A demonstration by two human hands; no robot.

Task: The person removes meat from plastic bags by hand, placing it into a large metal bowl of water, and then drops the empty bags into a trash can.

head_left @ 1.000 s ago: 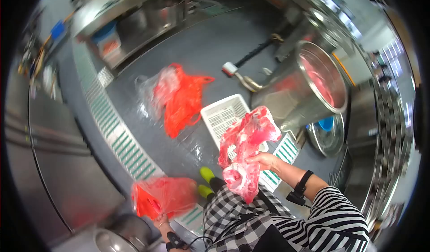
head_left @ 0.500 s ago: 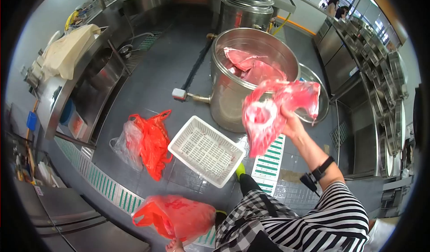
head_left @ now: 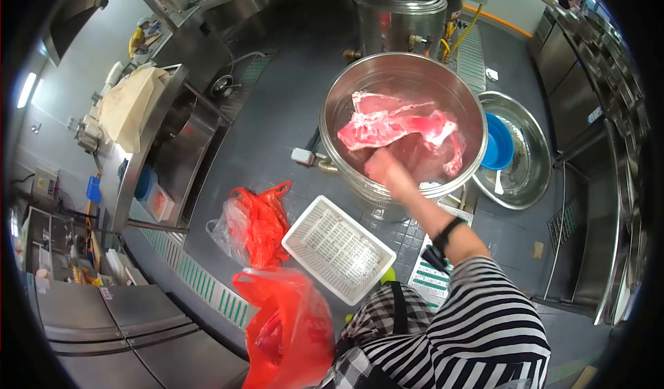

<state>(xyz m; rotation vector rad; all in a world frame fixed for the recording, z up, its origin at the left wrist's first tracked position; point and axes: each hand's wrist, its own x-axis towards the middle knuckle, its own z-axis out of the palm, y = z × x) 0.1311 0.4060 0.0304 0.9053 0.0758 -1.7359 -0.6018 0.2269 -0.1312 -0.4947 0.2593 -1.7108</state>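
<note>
Right, so the right hand [head_left: 379, 165] is inside the pot [head_left: 408, 69], at the near edge of the meat [head_left: 398, 127]. Blur hides whether the fingers grip it or just lie against it. Left hand is out of frame; can't tell its grip.

Meat sits just beyond the right grip, across the pot's middle, another piece behind it. My read on good handling: hand low, weight borne by the pile before any finger eases off, wristband [head_left: 449, 230] clear of the metal.

Main obstruction is the near rim, which the forearm crosses. Right of the grip, outside: basin [head_left: 534, 171] with blue bowl [head_left: 496, 143]. Left of it: white box [head_left: 302, 156] beside the pot. Bodyward of it: basket [head_left: 337, 245], with floor bags [head_left: 263, 223] left of that. Red bag [head_left: 304, 330] is bodyward and left; footing there looks tight. Lidded pot [head_left: 401, 25] stands beyond.
</note>
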